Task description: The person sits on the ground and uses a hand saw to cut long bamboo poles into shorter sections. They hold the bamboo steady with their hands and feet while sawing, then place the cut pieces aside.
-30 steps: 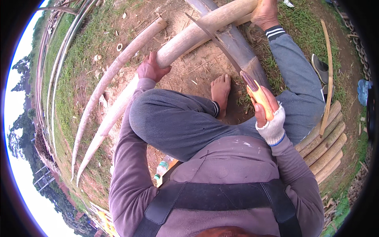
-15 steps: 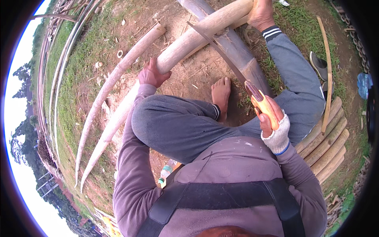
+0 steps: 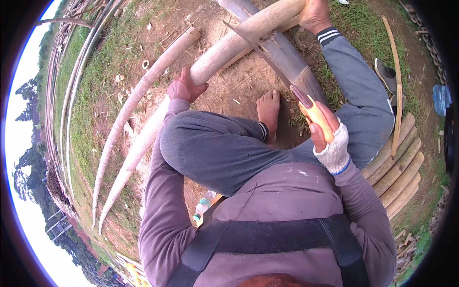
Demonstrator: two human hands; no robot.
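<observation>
Left hand [image 3: 184, 88] clamped over long pale peeled bamboo pole [image 3: 224, 50], steadying it. Gloved right hand [image 3: 325, 131] closed on orange-handled long-bladed knife [image 3: 267, 60], edge laid across pole beyond the steadying grip, for shaving.

We note a mauve long-sleeved top, black harness straps [image 3: 267, 234], grey trousers, bare feet; white knit glove on right hand [image 3: 327, 136].

Soft daylight, sharp centre, fisheye-bent dark rim.
</observation>
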